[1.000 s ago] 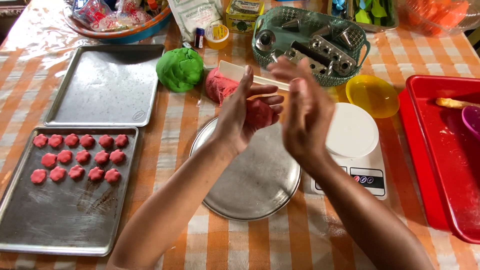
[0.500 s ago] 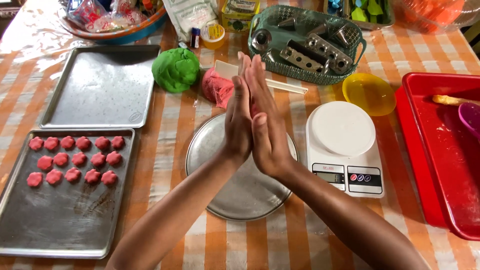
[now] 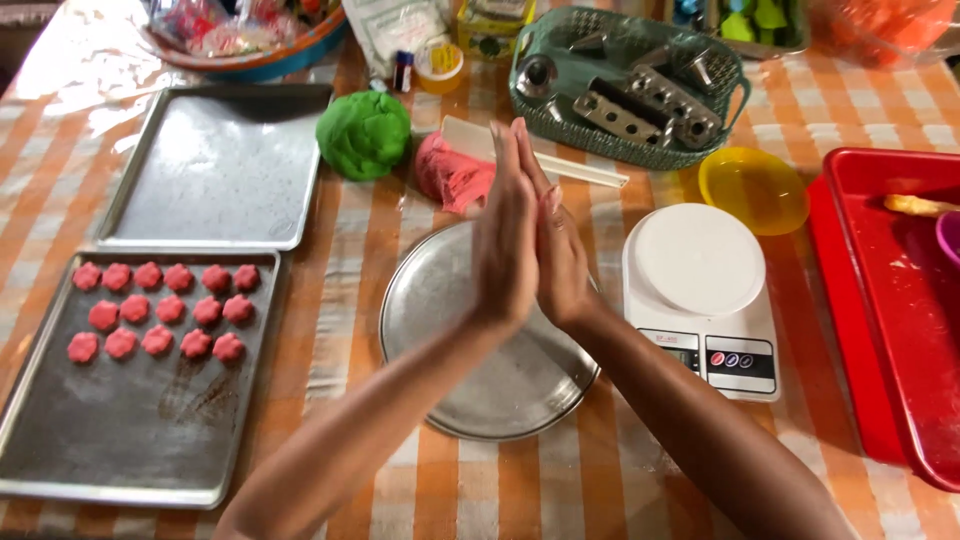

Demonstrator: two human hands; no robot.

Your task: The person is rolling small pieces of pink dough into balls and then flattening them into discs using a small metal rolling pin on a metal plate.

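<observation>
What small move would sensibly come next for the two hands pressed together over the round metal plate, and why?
Probably part the palms and check what lies between them. The left hand and right hand are pressed flat together above the round metal plate, hiding anything between them. The lump of pink dough lies just behind, and the near baking tray already holds rows of small pink dough pieces.

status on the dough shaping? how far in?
Done: three rows of pink pieces on the near baking tray. In hand: left hand and right hand pressed palm to palm above the round metal plate. Left: pink dough lump, untouched green dough, bare second tray.
</observation>
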